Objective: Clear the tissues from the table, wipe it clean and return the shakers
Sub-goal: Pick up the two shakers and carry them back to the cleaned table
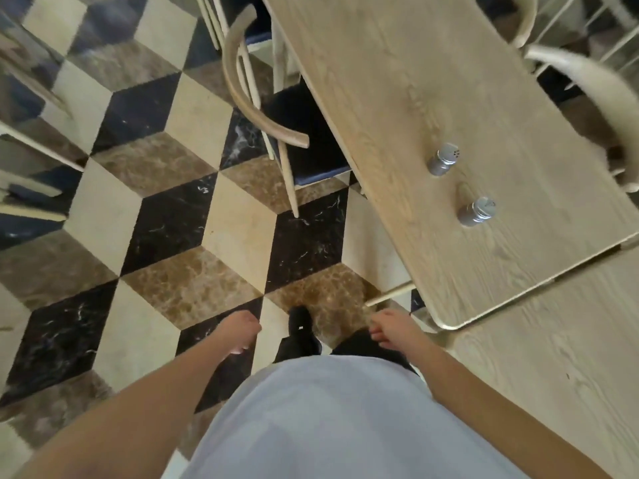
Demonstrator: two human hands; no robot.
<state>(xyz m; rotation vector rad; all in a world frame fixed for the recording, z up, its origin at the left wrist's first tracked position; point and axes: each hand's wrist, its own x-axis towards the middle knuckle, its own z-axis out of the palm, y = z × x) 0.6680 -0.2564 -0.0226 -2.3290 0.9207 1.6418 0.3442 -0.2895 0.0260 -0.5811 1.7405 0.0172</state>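
Two small shakers with metal caps stand on the light wooden table (pixel 397 81): one shaker (pixel 442 159) farther away, the other shaker (pixel 476 211) nearer the table's close end. No tissues show on the table. My left hand (pixel 238 331) hangs over the floor with its fingers loosely curled and nothing in it. My right hand (pixel 389 328) hangs just off the table's near corner, also holding nothing, fingers loosely curled.
A second wooden table (pixel 553 357) adjoins the first at the lower right. A bentwood chair (pixel 262 108) with a dark seat is tucked in at the table's left side; another chair (pixel 587 81) stands at the right. The floor is patterned marble tile.
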